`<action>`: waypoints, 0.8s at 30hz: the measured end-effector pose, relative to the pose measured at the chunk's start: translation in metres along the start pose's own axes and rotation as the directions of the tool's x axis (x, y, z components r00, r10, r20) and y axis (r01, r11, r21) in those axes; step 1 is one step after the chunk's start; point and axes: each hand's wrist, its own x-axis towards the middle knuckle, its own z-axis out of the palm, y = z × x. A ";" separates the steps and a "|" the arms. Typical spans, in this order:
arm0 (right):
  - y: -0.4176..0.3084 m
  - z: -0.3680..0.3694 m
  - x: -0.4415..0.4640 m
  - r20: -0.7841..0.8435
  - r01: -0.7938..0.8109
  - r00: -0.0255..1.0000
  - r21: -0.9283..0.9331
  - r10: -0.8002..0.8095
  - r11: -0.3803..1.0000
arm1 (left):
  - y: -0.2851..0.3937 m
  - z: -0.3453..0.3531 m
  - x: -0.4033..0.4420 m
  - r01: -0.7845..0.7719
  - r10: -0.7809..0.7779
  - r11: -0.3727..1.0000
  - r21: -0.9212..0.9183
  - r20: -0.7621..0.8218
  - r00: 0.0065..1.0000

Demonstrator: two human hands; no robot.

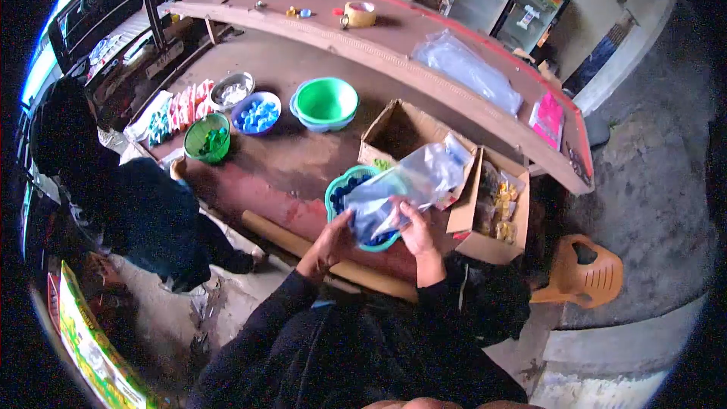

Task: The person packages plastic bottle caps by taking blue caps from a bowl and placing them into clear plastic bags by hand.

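Observation:
A clear plastic bag [379, 197] stretches between my two hands above a teal basket [331, 195]. My left hand [327, 245] grips the bag's near left edge between thumb and fingers. Closed on the near right part of the same bag is my right hand [415, 233]. Small dark blue pieces [342, 191] lie in the basket, partly hidden beneath the bag. The far end of the bag reaches over an open cardboard box [376, 153]. To the right, a second cardboard box [496, 246] holds several small packets with yellow contents [506, 201].
Across the table stand a green basket [198, 136], a bowl of blue pieces [256, 113], a metal bowl [232, 89] and stacked green bowls [327, 101]. A raised shelf carries a tape roll [360, 14] and plastic sheets [466, 68]. Another person [144, 204] is at left; an orange chair [587, 273] at right.

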 end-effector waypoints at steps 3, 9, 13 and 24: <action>-0.011 -0.011 -0.017 0.013 0.073 0.997 -0.058 -0.073 0.996 | -0.005 0.006 -0.008 -0.005 0.033 0.985 0.171 -0.158 0.987; -0.023 -0.057 -0.034 -0.073 0.134 0.989 0.042 -0.131 0.990 | -0.013 0.022 -0.007 -0.085 0.127 0.962 0.258 -0.152 0.980; -0.033 -0.065 -0.036 -0.185 0.212 0.962 0.056 -0.198 0.976 | -0.010 0.043 -0.013 -0.057 0.104 0.941 0.334 -0.124 0.987; -0.022 -0.059 -0.038 -0.237 0.180 0.957 0.037 -0.166 0.983 | -0.015 0.025 0.001 -0.031 0.049 0.984 0.178 -0.098 0.994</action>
